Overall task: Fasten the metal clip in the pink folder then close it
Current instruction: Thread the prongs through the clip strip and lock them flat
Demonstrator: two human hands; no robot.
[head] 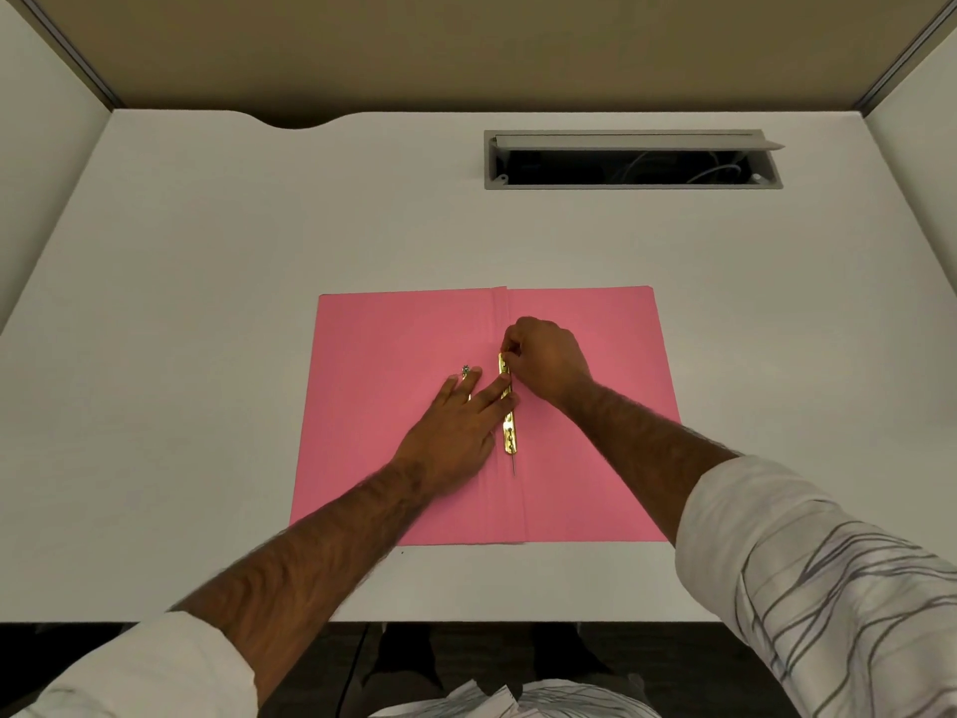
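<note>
The pink folder [393, 349] lies open and flat on the white desk. A gold metal clip [509, 432] runs along its centre spine. My left hand [455, 427] lies flat on the left leaf, its fingers spread and its fingertips pressing on the middle of the clip. My right hand [544, 360] is curled over the far end of the clip, pinching it between thumb and fingers. That far end is mostly hidden under my fingers. A thin metal prong sticks out below the near end of the clip.
The white desk [207, 303] has a grey cable hatch [632, 159] standing open at the back right. Partition walls close in the left, back and right sides. The desk's near edge runs just above my sleeves.
</note>
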